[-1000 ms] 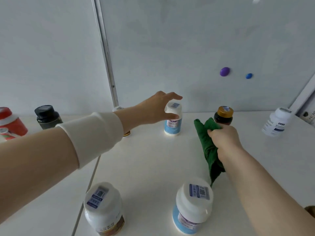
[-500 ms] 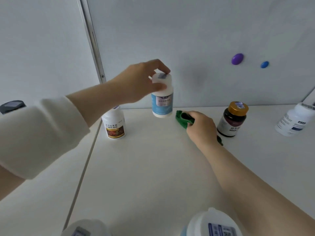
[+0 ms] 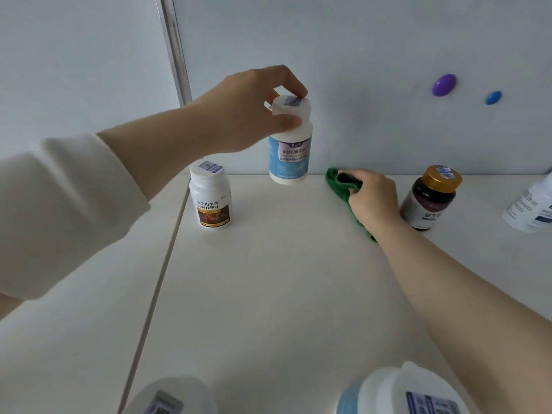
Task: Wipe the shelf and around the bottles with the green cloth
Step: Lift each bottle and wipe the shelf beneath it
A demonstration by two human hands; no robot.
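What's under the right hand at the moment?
The green cloth, bunched on the shelf; the right hand grips it. Its ends stick out ahead of the hand and by the wrist. The middle is covered by the hand.

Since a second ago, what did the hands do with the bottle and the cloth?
The left hand gripped the blue-label bottle by its cap and lifted it off the shelf. The right hand slid the green cloth back toward the wall. Its grip on the cloth and the gold-capped bottle stayed the same.
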